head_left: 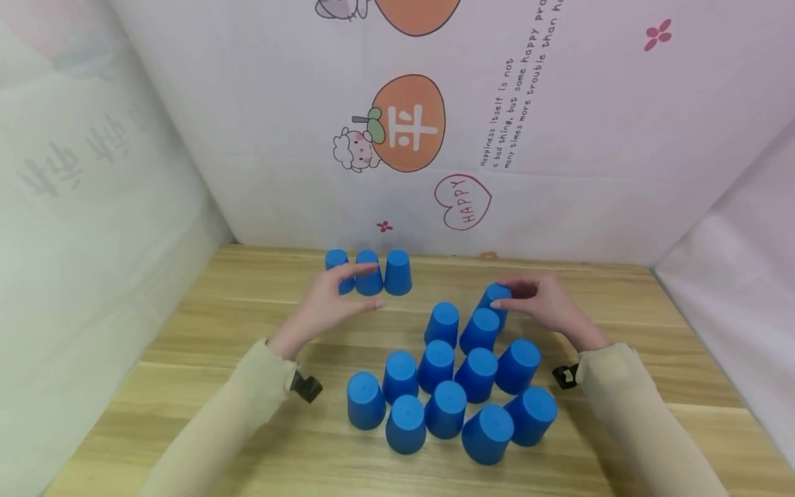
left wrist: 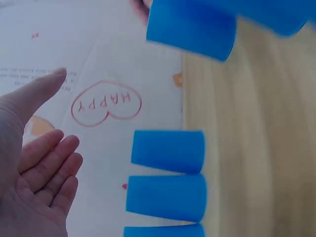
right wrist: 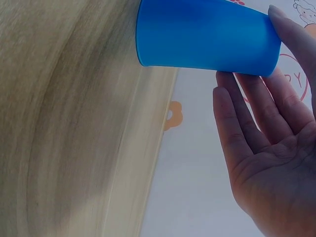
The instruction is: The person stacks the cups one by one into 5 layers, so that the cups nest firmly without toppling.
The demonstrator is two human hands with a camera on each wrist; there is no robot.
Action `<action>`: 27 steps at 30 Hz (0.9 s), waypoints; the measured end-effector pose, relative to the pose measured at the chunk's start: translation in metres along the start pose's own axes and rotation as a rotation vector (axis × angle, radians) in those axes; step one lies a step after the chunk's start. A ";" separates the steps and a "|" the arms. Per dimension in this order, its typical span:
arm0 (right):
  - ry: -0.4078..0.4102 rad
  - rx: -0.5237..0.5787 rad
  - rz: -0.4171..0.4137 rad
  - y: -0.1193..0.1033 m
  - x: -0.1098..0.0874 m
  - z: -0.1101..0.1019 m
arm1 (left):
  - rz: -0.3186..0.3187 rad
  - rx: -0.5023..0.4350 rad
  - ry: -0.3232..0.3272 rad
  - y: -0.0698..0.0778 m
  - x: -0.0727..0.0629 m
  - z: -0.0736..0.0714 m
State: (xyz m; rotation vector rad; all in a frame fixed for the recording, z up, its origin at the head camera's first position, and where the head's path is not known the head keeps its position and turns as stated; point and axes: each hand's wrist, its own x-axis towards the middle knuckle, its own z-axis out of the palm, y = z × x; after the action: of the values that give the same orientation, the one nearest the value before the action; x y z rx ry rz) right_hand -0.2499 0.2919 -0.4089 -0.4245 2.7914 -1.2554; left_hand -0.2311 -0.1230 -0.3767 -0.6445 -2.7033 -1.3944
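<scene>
Near the right end of the group, an upside-down blue cup [head_left: 495, 295] is pinched near its narrow top by my right hand [head_left: 546, 307]. From the right wrist, the thumb lies on one side of this cup [right wrist: 207, 37] and the fingertips on the other. My left hand [head_left: 326, 304] is held with thumb and fingers spread apart and nothing between them. It partly hides a row of three upside-down blue cups, of which the rightmost cup [head_left: 397, 273] shows fully. In the left wrist view the left palm [left wrist: 37, 197] faces beside that row.
Several more upside-down blue cups stand close together in the middle and front, including one cup [head_left: 487, 433] nearest me. The wooden table [head_left: 205, 386] meets a printed white cloth [head_left: 279, 138] at the back. White cloth also hangs at both sides.
</scene>
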 end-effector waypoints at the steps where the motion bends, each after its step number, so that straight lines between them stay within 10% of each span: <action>1: 0.000 -0.001 -0.001 0.000 0.000 0.000 | 0.001 -0.016 -0.006 0.001 -0.006 0.001; 13: 0.004 0.015 0.024 0.000 -0.001 -0.001 | 0.006 -0.172 -0.156 -0.010 -0.073 0.008; 27: 0.028 -0.004 0.024 -0.004 -0.006 -0.001 | -0.019 -0.197 -0.376 -0.024 -0.089 0.015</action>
State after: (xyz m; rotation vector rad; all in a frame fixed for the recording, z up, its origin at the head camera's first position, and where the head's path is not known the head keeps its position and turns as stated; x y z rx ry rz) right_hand -0.2433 0.2921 -0.4053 -0.3748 2.8139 -1.2607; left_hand -0.1563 -0.1540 -0.4234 -0.9891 -2.8684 -1.7142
